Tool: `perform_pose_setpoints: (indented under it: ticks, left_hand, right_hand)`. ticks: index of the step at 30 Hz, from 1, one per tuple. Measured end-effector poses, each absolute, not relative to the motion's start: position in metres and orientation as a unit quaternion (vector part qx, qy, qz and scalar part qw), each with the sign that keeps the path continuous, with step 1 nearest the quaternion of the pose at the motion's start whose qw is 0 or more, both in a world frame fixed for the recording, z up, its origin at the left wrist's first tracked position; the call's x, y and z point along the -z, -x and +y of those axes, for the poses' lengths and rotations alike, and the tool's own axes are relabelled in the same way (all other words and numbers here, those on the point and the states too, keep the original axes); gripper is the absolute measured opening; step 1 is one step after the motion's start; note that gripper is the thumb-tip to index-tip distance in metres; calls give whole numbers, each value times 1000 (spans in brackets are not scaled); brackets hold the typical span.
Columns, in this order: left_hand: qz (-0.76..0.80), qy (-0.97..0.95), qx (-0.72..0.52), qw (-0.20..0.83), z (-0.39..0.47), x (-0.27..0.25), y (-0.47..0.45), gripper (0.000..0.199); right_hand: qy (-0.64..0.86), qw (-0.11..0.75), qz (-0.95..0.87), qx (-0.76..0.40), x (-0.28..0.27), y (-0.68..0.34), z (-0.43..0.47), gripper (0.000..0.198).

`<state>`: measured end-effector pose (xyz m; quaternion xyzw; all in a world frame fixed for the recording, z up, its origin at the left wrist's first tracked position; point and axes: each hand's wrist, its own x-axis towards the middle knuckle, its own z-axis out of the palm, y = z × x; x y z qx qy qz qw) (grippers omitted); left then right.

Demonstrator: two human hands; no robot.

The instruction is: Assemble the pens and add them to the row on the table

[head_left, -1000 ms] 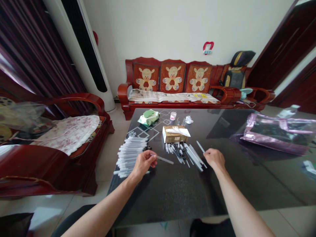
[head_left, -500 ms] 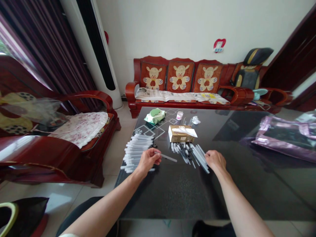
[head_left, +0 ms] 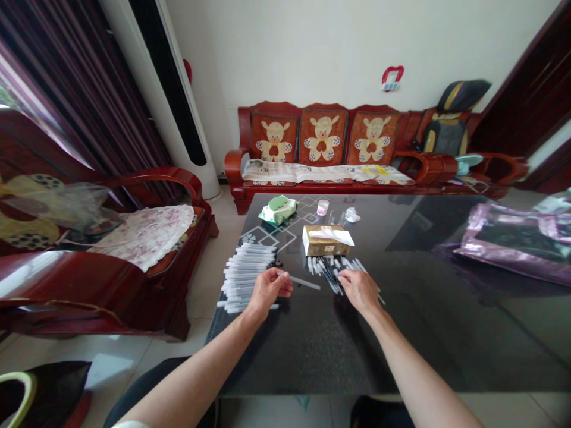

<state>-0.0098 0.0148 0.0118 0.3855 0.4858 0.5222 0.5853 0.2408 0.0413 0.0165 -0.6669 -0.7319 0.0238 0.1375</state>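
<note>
Pinching one slim, frosted plastic tube [head_left: 305,282] between thumb and fingers, my left hand [head_left: 270,289] holds it out over the dark, glossy table [head_left: 312,351], beside a row of similar straight tubes [head_left: 246,274]. My right hand [head_left: 360,289] curls its fingers down at the loose black and white sticks [head_left: 329,273]; over this feed I cannot tell whether they grip one. Just beyond I see a gold tissue box [head_left: 329,242], then a soft, green-lidded wipes pack [head_left: 279,210] and a crumpled white tissue [head_left: 352,214].

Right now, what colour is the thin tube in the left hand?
The thin tube is whitish grey, best seen in the head view.
</note>
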Motion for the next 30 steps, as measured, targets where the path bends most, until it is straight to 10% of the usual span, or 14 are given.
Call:
perform_pose_setpoints:
  ticks: [13, 30]
  left_hand:
    - [465, -402, -518, 595, 14, -6, 13, 34]
    - [467, -409, -511, 595, 14, -6, 12, 32]
  right_hand:
    - [622, -15, -782, 39, -5, -207, 54, 41]
    - [605, -1, -796, 14, -9, -199, 48, 38]
